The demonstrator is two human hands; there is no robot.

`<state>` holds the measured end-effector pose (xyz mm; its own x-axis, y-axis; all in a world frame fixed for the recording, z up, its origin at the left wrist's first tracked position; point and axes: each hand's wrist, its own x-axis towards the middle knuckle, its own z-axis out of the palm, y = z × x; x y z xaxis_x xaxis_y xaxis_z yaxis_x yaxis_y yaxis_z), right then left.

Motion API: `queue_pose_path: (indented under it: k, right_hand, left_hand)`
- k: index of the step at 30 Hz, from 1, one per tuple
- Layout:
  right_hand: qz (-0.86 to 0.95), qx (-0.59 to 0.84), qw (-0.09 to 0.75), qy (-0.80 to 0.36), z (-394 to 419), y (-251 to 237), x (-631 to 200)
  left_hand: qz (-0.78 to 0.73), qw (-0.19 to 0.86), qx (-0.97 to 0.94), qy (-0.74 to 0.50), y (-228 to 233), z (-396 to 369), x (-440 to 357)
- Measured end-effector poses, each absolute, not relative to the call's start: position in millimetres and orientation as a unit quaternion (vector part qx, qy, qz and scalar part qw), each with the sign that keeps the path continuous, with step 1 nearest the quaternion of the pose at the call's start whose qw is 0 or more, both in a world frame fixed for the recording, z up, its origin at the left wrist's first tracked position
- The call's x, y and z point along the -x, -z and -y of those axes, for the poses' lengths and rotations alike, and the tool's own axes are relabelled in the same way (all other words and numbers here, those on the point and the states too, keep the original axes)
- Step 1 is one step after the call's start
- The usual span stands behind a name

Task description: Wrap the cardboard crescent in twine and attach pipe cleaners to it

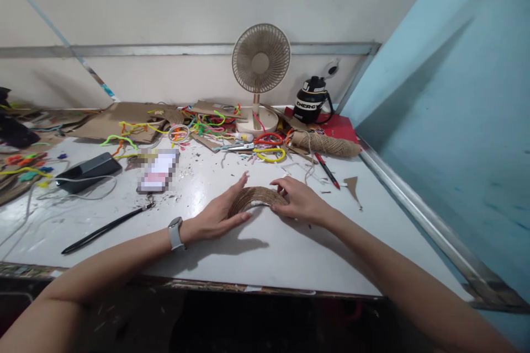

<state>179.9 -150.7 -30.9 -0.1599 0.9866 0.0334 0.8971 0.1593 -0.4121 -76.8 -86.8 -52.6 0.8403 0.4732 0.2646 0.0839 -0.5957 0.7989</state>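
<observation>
Between my two hands is a curved band wrapped in brown twine (250, 194), arched over the white tabletop, with a whitish patch on its inner edge. My left hand (221, 210) cups the left end, fingers along the outside and thumb on the near side. My right hand (298, 199) grips the right end between bent fingers and thumb. The part of the band inside each hand is hidden. A ball of twine (329, 143) lies beyond my right hand, a loose strand trailing from it toward the band.
A desk fan (260, 60) stands at the back, beside a black bottle (308, 102). Scissors with red handles (267, 139), a red pen (327, 170), a cardboard scrap (353, 190), colourful pipe cleaners (215, 118), a phone (158, 171) and a black power bank (89, 171) lie around.
</observation>
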Motion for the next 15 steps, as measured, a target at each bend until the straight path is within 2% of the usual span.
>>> queue_pose_path:
  k: [3, 6, 11, 15]
  right_hand:
    - [0.769, 0.597, 0.194, -0.123, 150, 32, -181]
    - [0.797, 0.544, 0.248, -0.09, 151, 31, -182]
    - [0.815, 0.483, 0.305, -0.096, 154, 31, -180]
    - [0.802, 0.509, 0.291, -0.113, 154, 32, -183]
  left_hand:
    - [-0.243, 0.505, -0.789, -0.252, 44, 78, 72]
    - [-0.292, 0.552, -0.759, -0.187, 38, 60, 59]
    - [-0.211, 0.657, -0.721, -0.063, 33, 43, 24]
    - [-0.173, 0.759, -0.627, -0.022, 37, 46, 12]
